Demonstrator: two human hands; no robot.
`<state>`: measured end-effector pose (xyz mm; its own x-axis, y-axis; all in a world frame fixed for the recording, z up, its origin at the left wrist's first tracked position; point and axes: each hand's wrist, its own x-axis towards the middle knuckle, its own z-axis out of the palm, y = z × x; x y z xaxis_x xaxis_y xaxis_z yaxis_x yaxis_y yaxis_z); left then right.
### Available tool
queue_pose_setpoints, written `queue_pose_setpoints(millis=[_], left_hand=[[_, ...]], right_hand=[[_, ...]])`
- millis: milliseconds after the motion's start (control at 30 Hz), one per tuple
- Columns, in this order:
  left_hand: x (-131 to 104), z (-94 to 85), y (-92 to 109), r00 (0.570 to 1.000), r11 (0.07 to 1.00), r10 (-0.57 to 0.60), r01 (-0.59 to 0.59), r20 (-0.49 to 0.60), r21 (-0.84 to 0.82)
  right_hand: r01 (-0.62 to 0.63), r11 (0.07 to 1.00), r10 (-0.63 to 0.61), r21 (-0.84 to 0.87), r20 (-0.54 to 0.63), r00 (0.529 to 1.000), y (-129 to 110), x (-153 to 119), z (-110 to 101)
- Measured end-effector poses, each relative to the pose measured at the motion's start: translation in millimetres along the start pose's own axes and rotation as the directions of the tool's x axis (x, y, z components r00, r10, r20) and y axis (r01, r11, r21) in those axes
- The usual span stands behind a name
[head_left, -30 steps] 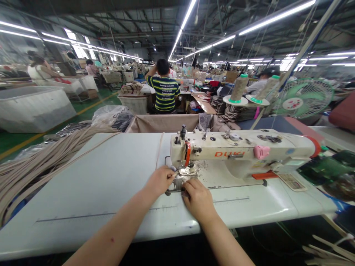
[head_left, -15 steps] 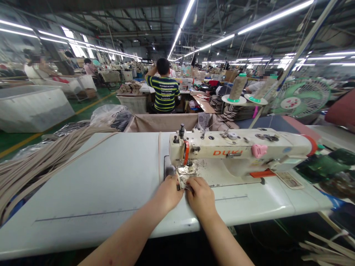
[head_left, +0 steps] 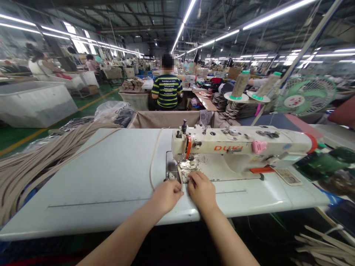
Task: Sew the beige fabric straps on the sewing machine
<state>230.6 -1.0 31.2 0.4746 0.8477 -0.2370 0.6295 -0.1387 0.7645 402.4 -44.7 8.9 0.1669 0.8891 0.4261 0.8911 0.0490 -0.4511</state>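
A white sewing machine [head_left: 241, 144] stands on the pale table. My left hand [head_left: 169, 194] is in front of its needle area, fingers pinched on the end of a beige strip [head_left: 179, 173] that leads up under the presser foot. Another length of beige strip [head_left: 153, 162] curves over the table left of the machine, down to my left hand. My right hand [head_left: 202, 190] rests at the front edge of the machine bed, just right of the strip, its fingers curled together. What those fingers hold, if anything, is too small to make out.
A heap of beige strips [head_left: 55, 151] hangs over the table's left side. Behind the table [head_left: 111, 173] is a fabric-lined bin [head_left: 163, 119], and beyond it a person in a striped shirt [head_left: 167, 92]. Thread cones [head_left: 240, 85] and a green fan [head_left: 305, 99] stand at the back right.
My left hand has drawn slightly back toward the table's front edge, away from the needle. The strip left of the machine now bows outward. The person ahead has lowered an arm.
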Motion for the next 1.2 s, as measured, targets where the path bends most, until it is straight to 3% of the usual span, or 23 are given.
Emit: queue_pose_setpoints(millis=[100, 300, 467, 733, 1067, 1200], left_hand=[[-3, -1.6, -3, 1.000, 1.000, 0.023, -0.023, -0.016, -0.020], [-4, -3.0, -11, 0.996, 0.993, 0.053, -0.059, -0.068, -0.099], [-7, 1.1, -15, 0.997, 0.974, 0.012, -0.028, -0.071, -0.225], [-13, 2.8, -12, 0.995, 0.956, 0.044, -0.067, -0.086, -0.286], [-15, 0.5, -7, 0.997, 0.964, 0.049, -0.062, -0.056, -0.257], [-23, 2.7, -13, 0.995, 0.961, -0.046, 0.067, 0.085, -0.268]], right_hand=[[-0.048, 0.997, 0.047, 0.063, 0.018, 0.999, 1, -8, -2], [0.004, 0.983, -0.011, 0.185, 0.035, 0.999, 4, -25, -11], [-0.034, 0.999, 0.043, -0.034, 0.283, 0.958, -10, -19, -30], [0.043, 0.960, 0.072, -0.277, 0.392, 0.917, -30, 9, -28], [0.004, 0.942, 0.115, -0.334, 0.336, 0.935, -32, 19, -17], [-0.098, 0.969, 0.151, -0.225, 0.230, 0.961, -20, 7, -19]])
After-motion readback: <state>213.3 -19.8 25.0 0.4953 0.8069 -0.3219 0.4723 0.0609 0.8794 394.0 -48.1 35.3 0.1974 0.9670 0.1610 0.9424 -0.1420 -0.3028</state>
